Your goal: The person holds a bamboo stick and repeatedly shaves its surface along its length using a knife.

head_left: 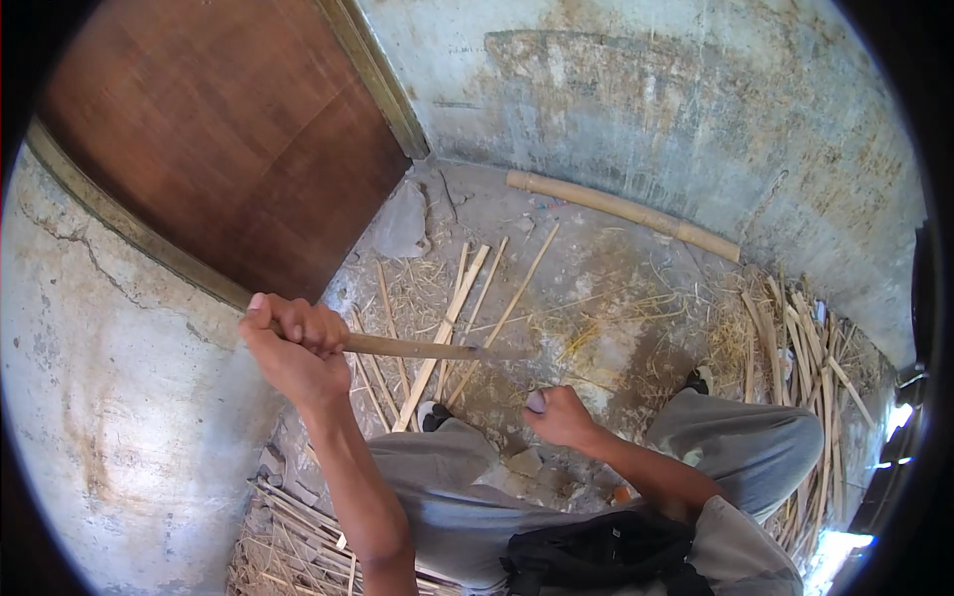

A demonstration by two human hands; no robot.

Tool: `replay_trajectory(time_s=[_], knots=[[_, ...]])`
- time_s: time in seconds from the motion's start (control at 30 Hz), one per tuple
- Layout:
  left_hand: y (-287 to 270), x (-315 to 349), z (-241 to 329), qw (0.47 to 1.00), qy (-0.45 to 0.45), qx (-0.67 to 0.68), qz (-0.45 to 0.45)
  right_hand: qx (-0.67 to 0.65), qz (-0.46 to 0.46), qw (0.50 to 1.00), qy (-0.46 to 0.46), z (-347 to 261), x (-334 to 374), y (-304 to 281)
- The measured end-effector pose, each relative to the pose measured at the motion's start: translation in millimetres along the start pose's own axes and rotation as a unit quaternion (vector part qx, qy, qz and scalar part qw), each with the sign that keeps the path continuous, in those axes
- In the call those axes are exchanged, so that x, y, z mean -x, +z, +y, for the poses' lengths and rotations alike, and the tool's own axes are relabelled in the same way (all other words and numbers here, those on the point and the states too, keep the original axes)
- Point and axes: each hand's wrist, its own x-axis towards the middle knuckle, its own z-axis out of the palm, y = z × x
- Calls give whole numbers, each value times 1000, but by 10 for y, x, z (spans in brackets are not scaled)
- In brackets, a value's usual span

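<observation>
My left hand (303, 348) is raised at the left, its fingers wrapped round a slightly curved brown wooden stick (407, 347). The stick points right, across the strips on the floor. A dark mark shows partway along it, and past that its end blends into the floor colour. Lower and to the right, my right hand (562, 417) is closed with its thumb on top, apart from the stick's end. Whatever it may hold is hidden. Below the stick, several pale split bamboo strips (444, 338) lie on the floor between the door and my feet.
A bamboo pole (621, 212) lies along the base of the stained wall (656, 99). Bundled strips (820, 387) are heaped at the right, with another pile (298, 541) at lower left. A brown door (229, 129) and a clear plastic bag (402, 221) are at upper left. Shavings litter the floor.
</observation>
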Motion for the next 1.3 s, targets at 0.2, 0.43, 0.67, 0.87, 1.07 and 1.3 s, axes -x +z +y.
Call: replay_trajectory(time_s=[0.2, 0.43, 0.67, 0.87, 1.07, 1.3], knots=[[-2, -41, 20, 1000, 12, 5, 22, 148, -50, 988, 11, 1657, 224, 483], [159, 98, 22, 1000, 1, 5, 14, 133, -11, 977, 169, 1633, 183, 417], [148, 31, 64, 1000, 9, -17, 25, 48, -11, 998, 39, 234, -1, 116], [76, -7, 51, 1000, 14, -5, 0, 70, -27, 988, 134, 1500, 269, 493], [121, -55, -1, 1000, 28, -9, 6, 269, -158, 938, 150, 2512, 490, 498], [27, -141, 28, 998, 22, -19, 56, 83, -28, 982, 170, 1193, 260, 419]])
